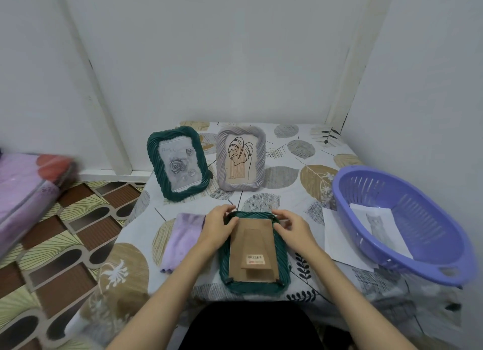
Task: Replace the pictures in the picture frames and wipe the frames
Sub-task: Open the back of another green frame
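A dark green rope-pattern frame (281, 267) lies face down near the table's front, its brown cardboard back (252, 255) with a folded stand and a barcode sticker facing up. My left hand (218, 228) grips the frame's top left corner, fingers on the back board. My right hand (292, 227) pinches at the top right corner. Behind them stand two upright frames: a dark green frame (177, 163) holding a grey rose picture and a grey frame (240, 157) holding a leaf line drawing. A lilac cloth (181, 238) lies left of the face-down frame.
A purple plastic basket (407, 229) at the right holds a cat picture (379, 227). A white sheet (337, 234) lies partly under it. The table wears a leaf-print cloth (295, 151). A wrapped pink bundle (28, 190) sits left on the patterned floor. Walls close the back and right.
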`<state>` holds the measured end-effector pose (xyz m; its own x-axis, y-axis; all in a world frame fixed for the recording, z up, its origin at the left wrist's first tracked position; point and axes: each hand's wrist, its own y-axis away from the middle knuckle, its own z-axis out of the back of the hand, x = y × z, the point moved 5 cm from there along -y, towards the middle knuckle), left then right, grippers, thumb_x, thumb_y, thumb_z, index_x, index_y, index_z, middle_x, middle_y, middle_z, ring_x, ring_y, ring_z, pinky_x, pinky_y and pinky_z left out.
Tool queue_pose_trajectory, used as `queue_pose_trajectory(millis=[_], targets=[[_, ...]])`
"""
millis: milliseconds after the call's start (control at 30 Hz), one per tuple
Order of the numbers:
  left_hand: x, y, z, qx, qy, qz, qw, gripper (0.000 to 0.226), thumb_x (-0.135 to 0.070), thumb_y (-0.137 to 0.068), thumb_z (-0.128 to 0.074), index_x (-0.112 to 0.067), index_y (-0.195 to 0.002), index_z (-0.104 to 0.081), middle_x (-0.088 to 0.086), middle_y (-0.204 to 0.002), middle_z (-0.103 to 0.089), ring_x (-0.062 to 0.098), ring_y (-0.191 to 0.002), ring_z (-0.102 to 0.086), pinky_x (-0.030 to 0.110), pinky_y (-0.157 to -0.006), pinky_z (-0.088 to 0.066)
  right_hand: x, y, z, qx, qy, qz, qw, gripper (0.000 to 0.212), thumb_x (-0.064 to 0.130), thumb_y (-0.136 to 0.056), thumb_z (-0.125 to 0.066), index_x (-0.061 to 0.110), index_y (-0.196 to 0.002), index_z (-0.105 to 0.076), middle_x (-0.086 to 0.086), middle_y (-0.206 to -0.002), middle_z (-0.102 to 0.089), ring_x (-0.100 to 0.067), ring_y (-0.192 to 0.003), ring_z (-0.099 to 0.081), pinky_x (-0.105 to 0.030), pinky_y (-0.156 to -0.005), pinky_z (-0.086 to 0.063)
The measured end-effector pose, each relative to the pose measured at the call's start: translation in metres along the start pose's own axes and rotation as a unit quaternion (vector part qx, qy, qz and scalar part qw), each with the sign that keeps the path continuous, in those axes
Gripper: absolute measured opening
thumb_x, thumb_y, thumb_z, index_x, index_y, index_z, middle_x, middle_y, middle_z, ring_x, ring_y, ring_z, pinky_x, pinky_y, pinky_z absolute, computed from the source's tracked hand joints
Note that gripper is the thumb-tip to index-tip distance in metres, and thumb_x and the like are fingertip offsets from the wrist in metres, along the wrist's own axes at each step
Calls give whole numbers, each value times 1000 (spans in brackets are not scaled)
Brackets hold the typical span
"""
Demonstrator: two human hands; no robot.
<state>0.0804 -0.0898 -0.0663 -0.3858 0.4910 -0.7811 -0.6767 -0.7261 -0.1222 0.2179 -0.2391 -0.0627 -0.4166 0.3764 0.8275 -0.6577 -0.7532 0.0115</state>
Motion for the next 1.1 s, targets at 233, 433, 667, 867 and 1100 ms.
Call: queue_pose_trajectory(millis=[233, 433, 667, 867, 1100], targets=[[-6, 54, 16, 63, -42, -92, 993, 25, -27, -86, -59, -11, -103, -66, 4, -106, -66, 14, -99, -58, 28, -92, -44, -8, 66, 11, 29, 41, 89, 995, 34, 4, -80, -62, 29, -104, -62, 5, -105, -56, -10, -96, -54, -20, -86, -39], [-3, 86, 15, 195, -79, -105, 972, 60, -39, -61, -83, -16, -113, -64, -10, -128, -51, -2, -118, -41, 13, -100, -28, -12, 94, -2, 86, 98, 121, 984, 78, 88, -40, -53, 44, -105, -59, 12, -126, -40, -6, -119, -32, -18, -99, -26], [-4, 106, 20, 158, -75, -131, 976, 45, -36, -59, -84, -13, -95, -69, -1, -125, -59, 1, -115, -46, 13, -98, -31, -14, 106, -5, 26, 110, 153, 982, 43, 50, -61, -77, 24, -95, -71, 5, -124, -50, -9, -114, -39, -28, -105, -31], [-4, 105, 15, 139, -65, -103, 983, 35, -31, -63, -81, -14, -91, -69, 0, -129, -57, 6, -125, -42, 22, -107, -27, -15, 101, -5, 11, 109, 138, 984, 26, 29, -69, -79, 19, -92, -71, -4, -128, -55, -15, -114, -46, -23, -98, -29], [-4, 101, 10, 143, -48, -76, 986, 31, -26, -64, -81, -12, -88, -68, 1, -129, -56, 7, -121, -45, 17, -101, -29, -18, 95, -3, 8, 77, 123, 989, 25, 27, -68, -80, 21, -89, -70, -2, -127, -56, -13, -113, -42, -24, -97, -30]])
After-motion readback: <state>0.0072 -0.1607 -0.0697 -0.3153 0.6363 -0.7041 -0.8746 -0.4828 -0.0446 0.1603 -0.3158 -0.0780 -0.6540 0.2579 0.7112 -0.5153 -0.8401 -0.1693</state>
